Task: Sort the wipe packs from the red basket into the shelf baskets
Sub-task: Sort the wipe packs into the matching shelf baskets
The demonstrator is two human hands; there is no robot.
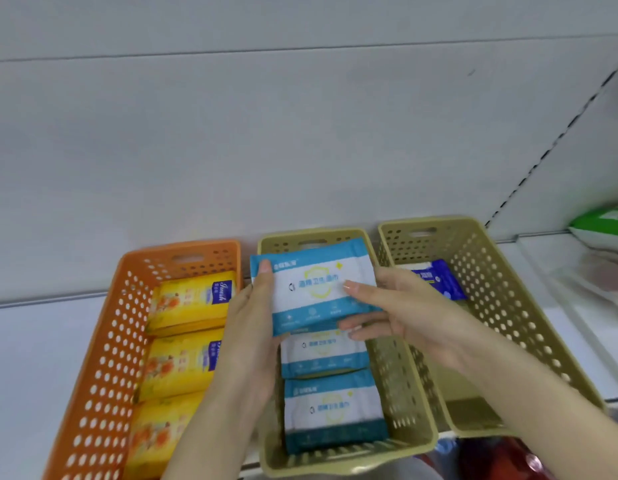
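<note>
A light-blue and white wipe pack (311, 285) is held over the far end of the middle beige basket (409, 441). My left hand (252, 337) grips its left edge and my right hand (397, 313) holds its right side. Two more light-blue packs (330, 407) lie in that basket below it. The orange basket (103, 358) on the left holds three yellow packs (190, 303). The right beige basket (529, 327) contains one dark-blue pack (442, 282). The red basket (508, 459) shows only as a red patch at the bottom right.
The three baskets stand side by side on a white shelf (30, 358) against a grey back panel. A green package (602, 226) lies on the shelf to the far right, beyond a slotted upright.
</note>
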